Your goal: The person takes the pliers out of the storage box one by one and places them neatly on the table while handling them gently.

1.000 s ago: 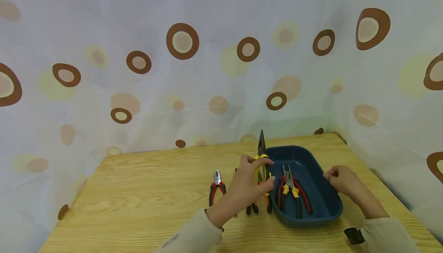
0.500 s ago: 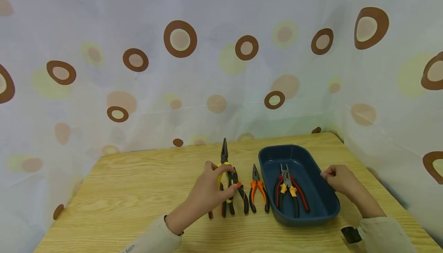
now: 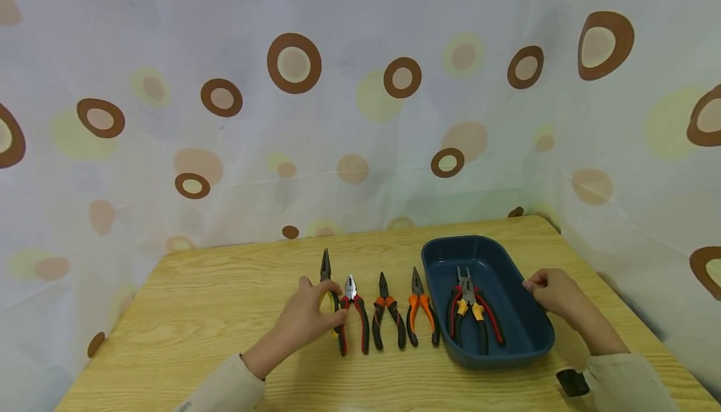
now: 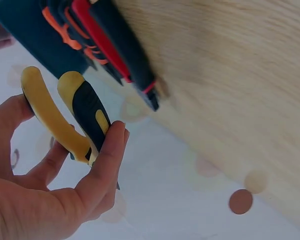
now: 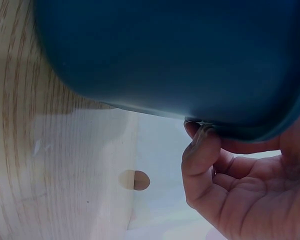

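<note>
My left hand (image 3: 304, 315) grips long-nose pliers (image 4: 52, 117) with yellow and black handles, thumb and fingers on the two handles. Their dark nose points away from me, left of the row on the table. Right beside them lie red-and-black combination pliers (image 3: 362, 324) with a bright metal head. On the right, my right hand (image 3: 557, 293) pinches the rim of a dark blue tray (image 3: 515, 274) between thumb and fingers. Inside the tray are pliers with yellow-and-black handles (image 3: 479, 313) overlapping pliers with red-and-black handles (image 3: 496, 324).
Between the combination pliers and the tray lie dark long-nose pliers with orange accents (image 3: 400, 327) and orange-handled long-nose pliers (image 3: 432, 321). The wooden table (image 3: 225, 312) meets a patterned cloth (image 3: 338, 118) at the back and right.
My left hand has carried the yellow-handled pliers left from beside the tray, past the row, and lowered them. The right hand stays at the tray's rim.
</note>
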`<control>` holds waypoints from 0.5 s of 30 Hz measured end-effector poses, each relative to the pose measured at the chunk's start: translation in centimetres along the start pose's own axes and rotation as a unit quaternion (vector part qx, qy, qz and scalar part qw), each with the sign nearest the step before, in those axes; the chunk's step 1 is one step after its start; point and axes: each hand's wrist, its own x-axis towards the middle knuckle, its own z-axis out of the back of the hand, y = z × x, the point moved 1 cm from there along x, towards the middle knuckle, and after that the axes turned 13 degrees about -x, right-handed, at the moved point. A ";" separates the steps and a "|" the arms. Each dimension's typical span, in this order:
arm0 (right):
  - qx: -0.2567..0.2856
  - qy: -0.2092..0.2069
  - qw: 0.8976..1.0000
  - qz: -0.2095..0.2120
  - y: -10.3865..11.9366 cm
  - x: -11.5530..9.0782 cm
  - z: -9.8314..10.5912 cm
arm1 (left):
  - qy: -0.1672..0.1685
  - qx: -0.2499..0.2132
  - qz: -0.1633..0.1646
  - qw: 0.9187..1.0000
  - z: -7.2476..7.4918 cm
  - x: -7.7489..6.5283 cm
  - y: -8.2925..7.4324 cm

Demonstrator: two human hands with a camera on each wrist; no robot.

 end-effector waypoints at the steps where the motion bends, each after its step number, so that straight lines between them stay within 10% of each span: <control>1: 0.000 0.001 1.000 -0.001 0.0 0.0 0.0 | 0.003 0.001 0.007 1.000 0.0 0.0 0.3; 15: -0.001 0.009 1.000 -0.001 -0.1 -0.1 0.1 | 0.027 0.036 0.064 0.997 -0.4 0.2 3.1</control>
